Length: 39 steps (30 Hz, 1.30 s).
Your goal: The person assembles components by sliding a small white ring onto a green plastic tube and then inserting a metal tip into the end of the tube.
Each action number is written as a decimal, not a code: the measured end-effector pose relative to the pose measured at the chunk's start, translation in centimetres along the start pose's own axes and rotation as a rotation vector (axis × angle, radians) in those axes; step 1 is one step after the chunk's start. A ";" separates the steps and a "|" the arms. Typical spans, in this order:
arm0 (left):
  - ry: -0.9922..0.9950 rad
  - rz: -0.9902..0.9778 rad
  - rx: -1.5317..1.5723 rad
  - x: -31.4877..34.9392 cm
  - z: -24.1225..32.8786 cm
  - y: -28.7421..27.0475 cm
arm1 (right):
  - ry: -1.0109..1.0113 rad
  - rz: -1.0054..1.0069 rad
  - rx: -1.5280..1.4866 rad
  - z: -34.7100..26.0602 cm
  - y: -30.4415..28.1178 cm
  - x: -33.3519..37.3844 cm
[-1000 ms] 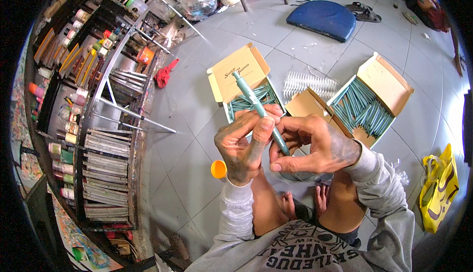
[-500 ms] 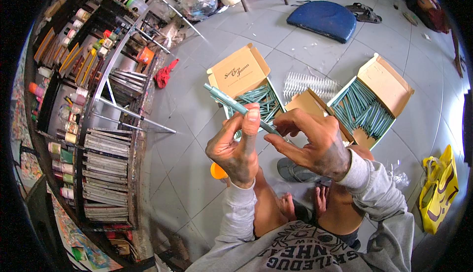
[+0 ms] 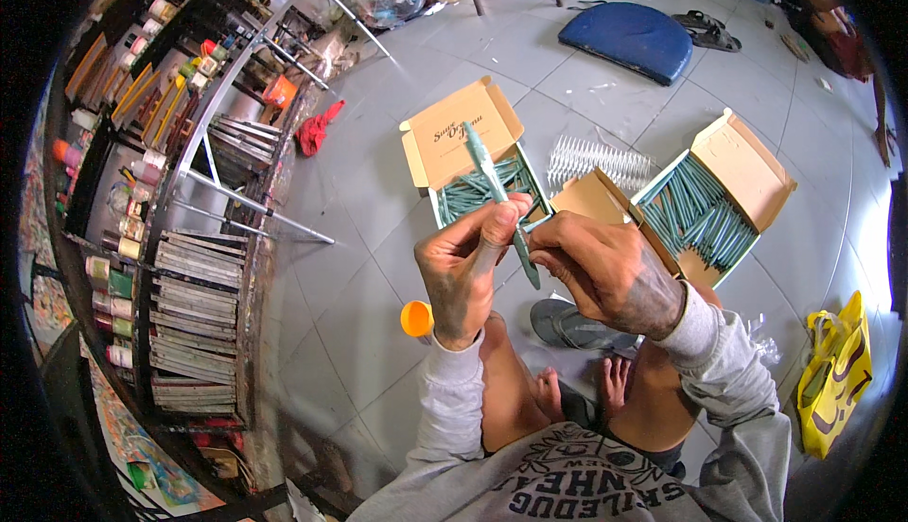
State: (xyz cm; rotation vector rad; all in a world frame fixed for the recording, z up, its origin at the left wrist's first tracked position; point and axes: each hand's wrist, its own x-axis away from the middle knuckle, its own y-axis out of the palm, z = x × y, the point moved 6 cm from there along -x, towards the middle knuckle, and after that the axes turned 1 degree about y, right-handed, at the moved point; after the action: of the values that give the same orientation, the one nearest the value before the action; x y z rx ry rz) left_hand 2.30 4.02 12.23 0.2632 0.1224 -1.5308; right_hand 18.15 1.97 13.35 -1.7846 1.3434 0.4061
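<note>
In front of me I hold a green pen (image 3: 480, 155), tilted with its far end up and left. My left hand (image 3: 463, 271) pinches its middle between thumb and fingers. My right hand (image 3: 615, 271) is closed, thumb and fingertips pressed together at the pen's lower part; the exact contact is partly hidden. Beyond my left hand stands an open cardboard box (image 3: 445, 165) with several similar green pens (image 3: 463, 196). Farther right, another open box (image 3: 747, 167) holds many more green pens (image 3: 695, 215). A brown cardboard flap (image 3: 591, 199) lies between them.
A row of clear slim pieces (image 3: 601, 163) lies between the boxes. An orange cup (image 3: 416, 319) stands beside my left wrist. Around are a paint-stained rack (image 3: 203, 333), a red cloth (image 3: 319, 129), a blue cushion (image 3: 629, 40), a sandal (image 3: 577, 325) and a yellow bag (image 3: 834, 375).
The pen has turned steeper, its far end swinging right and up. My right thumb and fingers, apart before, have closed together beside it. My left hand has shifted slightly right.
</note>
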 end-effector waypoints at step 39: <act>-0.286 -0.333 0.211 0.8 -4.7 0.3 | -0.047 0.116 0.609 2.1 -0.7 -0.3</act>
State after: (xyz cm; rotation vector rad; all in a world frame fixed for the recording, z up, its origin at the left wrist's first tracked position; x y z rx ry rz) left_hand 2.99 4.41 7.51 0.1935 -0.2339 -1.8987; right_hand 19.16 3.83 12.67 -1.1907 1.3581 0.0785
